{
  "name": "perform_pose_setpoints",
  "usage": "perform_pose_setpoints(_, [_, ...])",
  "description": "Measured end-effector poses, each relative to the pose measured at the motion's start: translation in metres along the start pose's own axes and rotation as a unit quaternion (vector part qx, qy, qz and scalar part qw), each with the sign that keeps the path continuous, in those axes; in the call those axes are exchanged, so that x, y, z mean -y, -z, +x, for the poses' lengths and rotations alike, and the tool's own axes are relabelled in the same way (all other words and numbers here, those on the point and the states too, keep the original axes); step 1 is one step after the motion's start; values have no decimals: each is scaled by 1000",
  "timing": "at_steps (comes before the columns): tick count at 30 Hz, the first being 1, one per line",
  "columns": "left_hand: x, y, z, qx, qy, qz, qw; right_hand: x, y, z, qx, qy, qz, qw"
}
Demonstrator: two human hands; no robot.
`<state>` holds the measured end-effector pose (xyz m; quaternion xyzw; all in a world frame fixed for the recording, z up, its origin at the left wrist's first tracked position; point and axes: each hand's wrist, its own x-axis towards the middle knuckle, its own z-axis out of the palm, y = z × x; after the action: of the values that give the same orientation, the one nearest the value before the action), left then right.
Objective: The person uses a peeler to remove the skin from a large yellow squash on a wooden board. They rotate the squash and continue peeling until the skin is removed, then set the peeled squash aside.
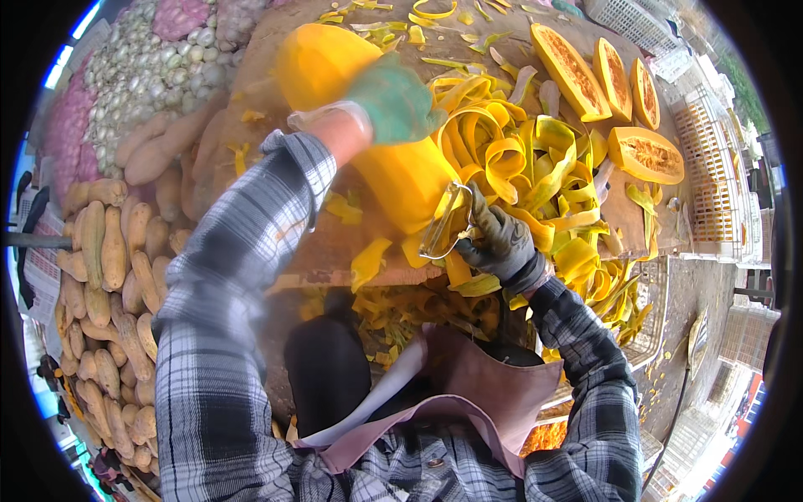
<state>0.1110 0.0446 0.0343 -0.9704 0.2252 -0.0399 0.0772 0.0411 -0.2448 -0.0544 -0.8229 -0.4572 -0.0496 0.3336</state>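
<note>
My left hand (396, 100), in a teal glove, lies across the middle of a long peeled orange squash (404, 182). It grips the squash, and both are blurred. Peel is off the flesh that shows. In a dark grey glove, my right hand (505, 238) holds a wide metal peeler (443, 219) at the near end of the squash. Whether its blade touches the flesh I cannot tell. Long curled strips of squash peel (502, 157) are heaped just beyond and right of my right hand.
Several halved squashes (568, 72) lie cut side up on the wooden table (301, 251). Unpeeled squashes (113, 251) are piled at left, below many small pale bulbs (157, 69). Peel hangs over a crate (652, 307) by my right arm. A white plastic crate (709, 163) stands at right.
</note>
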Motion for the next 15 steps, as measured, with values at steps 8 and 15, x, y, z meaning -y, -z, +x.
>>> perform_pose_setpoints(8, [-3,10,-19,-22,42,-20,999,3,46,-40,51,-89,-99,990])
perform_pose_setpoints(15, [-5,20,-7,50,32,-7,998,69,69,39,141,-97,-112,979])
